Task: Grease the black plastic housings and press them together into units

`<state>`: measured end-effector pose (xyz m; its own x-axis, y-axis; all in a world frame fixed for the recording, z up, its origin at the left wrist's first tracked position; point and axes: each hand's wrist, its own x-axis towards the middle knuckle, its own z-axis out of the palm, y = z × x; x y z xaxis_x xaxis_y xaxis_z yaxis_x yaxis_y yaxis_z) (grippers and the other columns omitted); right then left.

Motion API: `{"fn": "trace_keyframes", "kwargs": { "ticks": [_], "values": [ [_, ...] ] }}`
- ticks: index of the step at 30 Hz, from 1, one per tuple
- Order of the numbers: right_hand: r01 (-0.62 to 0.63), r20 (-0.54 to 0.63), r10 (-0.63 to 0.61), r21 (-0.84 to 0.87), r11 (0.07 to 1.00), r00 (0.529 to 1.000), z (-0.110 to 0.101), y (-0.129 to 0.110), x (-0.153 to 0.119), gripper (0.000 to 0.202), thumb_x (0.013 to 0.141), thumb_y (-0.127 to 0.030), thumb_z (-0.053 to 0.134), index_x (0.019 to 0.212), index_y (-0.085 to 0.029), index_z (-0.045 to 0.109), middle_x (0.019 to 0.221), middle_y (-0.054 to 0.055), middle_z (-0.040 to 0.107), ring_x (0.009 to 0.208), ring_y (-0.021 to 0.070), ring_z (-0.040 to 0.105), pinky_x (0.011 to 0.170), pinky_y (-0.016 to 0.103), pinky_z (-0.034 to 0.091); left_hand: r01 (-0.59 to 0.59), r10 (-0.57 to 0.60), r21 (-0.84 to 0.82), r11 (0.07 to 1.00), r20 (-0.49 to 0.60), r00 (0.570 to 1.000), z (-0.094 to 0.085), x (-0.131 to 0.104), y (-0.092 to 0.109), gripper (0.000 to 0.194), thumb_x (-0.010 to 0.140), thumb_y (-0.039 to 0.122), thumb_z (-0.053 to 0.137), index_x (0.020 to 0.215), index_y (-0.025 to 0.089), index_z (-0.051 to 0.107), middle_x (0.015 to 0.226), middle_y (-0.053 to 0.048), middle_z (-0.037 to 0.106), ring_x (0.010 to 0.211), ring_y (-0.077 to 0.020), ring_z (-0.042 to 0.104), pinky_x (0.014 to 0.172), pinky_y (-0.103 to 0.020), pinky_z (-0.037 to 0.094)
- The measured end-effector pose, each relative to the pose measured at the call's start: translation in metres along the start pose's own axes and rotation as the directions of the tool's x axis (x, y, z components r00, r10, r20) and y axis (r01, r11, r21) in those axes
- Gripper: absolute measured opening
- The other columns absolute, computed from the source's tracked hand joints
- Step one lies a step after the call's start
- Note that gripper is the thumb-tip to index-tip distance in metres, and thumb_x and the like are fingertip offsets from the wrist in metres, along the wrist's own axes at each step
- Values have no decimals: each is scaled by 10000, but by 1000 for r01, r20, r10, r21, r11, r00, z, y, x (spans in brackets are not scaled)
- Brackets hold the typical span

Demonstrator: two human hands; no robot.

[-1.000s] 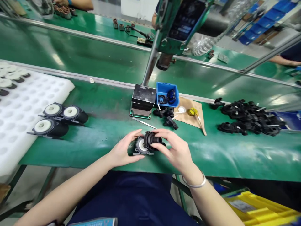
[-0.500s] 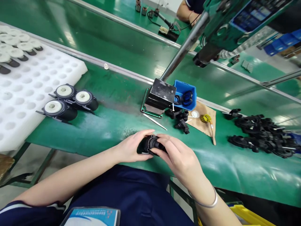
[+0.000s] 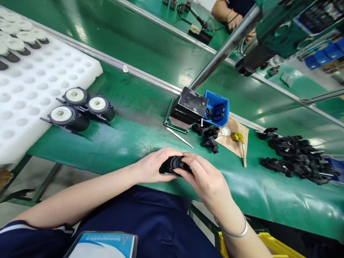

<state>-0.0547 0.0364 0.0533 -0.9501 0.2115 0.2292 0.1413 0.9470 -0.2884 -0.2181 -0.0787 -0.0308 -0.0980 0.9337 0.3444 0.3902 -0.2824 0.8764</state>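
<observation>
Between both hands, over the bench's front edge, is a black plastic pump housing (image 3: 176, 163) with a round ribbed end. My left hand (image 3: 156, 165) wraps round its body from the left. My right hand (image 3: 202, 173) closes on its right end, fingers and thumb on the round spout-like part; the fingers cover much of it. Just beyond lies a thin white stick-like tool (image 3: 180, 138). Several black plastic fittings (image 3: 209, 141) sit past my right hand, beside a black block (image 3: 190, 104) on a green-edged base.
Three black cylinders with white discs (image 3: 61, 114) stand at left by a white foam tray (image 3: 40, 86). A blue bin (image 3: 219, 107) holds black rings. A yellow pot (image 3: 237, 137) and brush lie on cardboard (image 3: 228, 145). Black parts (image 3: 298, 157) are piled right. A press head (image 3: 249, 64) overhangs; a co-worker's hand (image 3: 235, 22) is opposite.
The view has shifted slightly, so the bench things appear a little further right. Both hands keep hold of the black housing, which has turned slightly between them.
</observation>
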Motion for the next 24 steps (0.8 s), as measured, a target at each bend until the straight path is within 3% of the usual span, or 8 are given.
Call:
{"fn": "trace_keyframes", "kwargs": {
  "ticks": [5,9,24],
  "values": [
    [-50,-26,55,160,986,998,9,5,-5,363,875,-277,702,1153,-160,501,1147,125,653,1129,200,642,981,328,554,-96,95,-12,995,-26,995,1,0,-5,509,846,278,704,1295,229,470,1262,-122,600,1195,-245,613,1013,-404,539],
    [-86,-53,103,259,962,993,15,11,-12,354,865,-237,713,1147,-188,505,1175,108,658,1162,191,642,1000,319,548,-96,96,-7,995,-8,995,2,-1,-7,524,857,287,702,1325,240,471,1277,-122,578,1214,-239,598,1037,-392,523],
    [-72,-91,103,292,954,991,21,12,-14,337,839,-234,739,1089,-195,517,1155,112,669,1116,187,663,950,313,573,-93,92,16,996,12,996,5,-1,-8,580,843,301,723,1351,248,449,1284,-132,561,1231,-256,586,1031,-411,526]
  ]
}}
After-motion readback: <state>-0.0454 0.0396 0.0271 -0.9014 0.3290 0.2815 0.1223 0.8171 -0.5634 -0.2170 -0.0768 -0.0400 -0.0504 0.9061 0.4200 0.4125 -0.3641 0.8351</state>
